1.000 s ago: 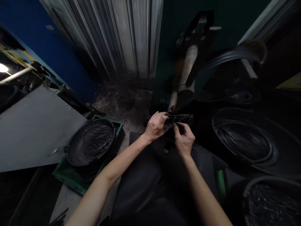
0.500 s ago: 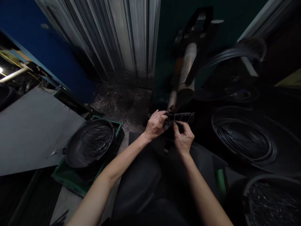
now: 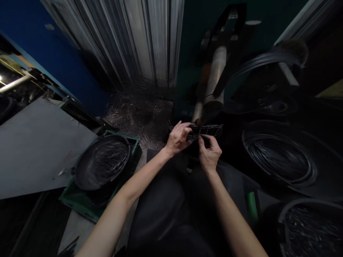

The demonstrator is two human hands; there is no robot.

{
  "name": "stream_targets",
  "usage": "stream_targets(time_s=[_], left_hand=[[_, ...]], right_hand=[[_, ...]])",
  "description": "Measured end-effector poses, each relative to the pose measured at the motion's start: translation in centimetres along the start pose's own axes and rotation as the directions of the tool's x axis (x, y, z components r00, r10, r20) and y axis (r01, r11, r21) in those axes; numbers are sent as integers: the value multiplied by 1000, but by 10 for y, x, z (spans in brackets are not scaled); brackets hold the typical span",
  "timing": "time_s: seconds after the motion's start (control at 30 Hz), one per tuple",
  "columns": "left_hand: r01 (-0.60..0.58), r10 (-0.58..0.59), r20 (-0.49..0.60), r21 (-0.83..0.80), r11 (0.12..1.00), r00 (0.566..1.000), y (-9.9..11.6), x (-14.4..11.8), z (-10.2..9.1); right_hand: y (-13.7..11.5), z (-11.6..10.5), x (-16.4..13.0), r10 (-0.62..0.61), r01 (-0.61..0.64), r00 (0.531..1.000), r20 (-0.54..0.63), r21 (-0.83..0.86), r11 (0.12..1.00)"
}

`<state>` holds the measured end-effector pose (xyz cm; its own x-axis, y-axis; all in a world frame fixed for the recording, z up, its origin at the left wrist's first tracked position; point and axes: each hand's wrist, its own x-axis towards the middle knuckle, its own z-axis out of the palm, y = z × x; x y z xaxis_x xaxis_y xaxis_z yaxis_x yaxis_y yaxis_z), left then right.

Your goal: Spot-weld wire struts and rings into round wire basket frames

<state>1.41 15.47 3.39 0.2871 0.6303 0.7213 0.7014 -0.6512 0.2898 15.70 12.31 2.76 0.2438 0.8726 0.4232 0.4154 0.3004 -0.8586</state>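
Observation:
Between my hands is a dark wire frame [image 3: 211, 131], long and narrow like a small basket, level beneath the rounded lower end of a metal machine arm [image 3: 217, 71]. My left hand [image 3: 178, 137] is closed around its left part, fingers curled over the top. At the middle of the frame's near side, my right hand [image 3: 210, 151] pinches with thumb and forefinger against a wire. The fingertips hide part of the wires, and the dim light blurs where the frame meets the machine.
On the left, a black round pan [image 3: 103, 162] of thin wires sits on a green crate [image 3: 77, 200]. Coiled wire [image 3: 280, 157] lies to the right, above a tub [image 3: 281, 217] of small metal pieces. Scrap wire covers the floor [image 3: 139, 117] ahead. A grey panel [image 3: 40, 150] leans left.
The wire frame and both hands sit slightly higher in the view, close to the machine's lower end. My grip on the frame looks the same.

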Motion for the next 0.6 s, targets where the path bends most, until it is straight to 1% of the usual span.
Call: stream_targets(time_s=[0.1, 0.23, 0.37, 0.53, 0.6], left_hand=[[-35, 35, -11, -3, 999, 999, -3, -1, 1], [-35, 35, 12, -12, 999, 999, -5, -2, 2], [-13, 13, 45, -3, 1000, 999, -5, -3, 2], [-20, 19, 17, 22, 1000, 1000, -4, -1, 5], [-3, 2, 38, 16, 1000, 999, -2, 0, 5]], right_hand=[[-2, 1, -1, -29, 29, 1000, -4, -3, 1000], [-4, 2, -2, -67, 67, 998, -3, -82, 994], [-1, 2, -2, -85, 84, 996, 5, -136, 987], [4, 7, -2, -64, 64, 998, 2, -118, 991], [3, 8, -2, -66, 65, 998, -3, -116, 991]])
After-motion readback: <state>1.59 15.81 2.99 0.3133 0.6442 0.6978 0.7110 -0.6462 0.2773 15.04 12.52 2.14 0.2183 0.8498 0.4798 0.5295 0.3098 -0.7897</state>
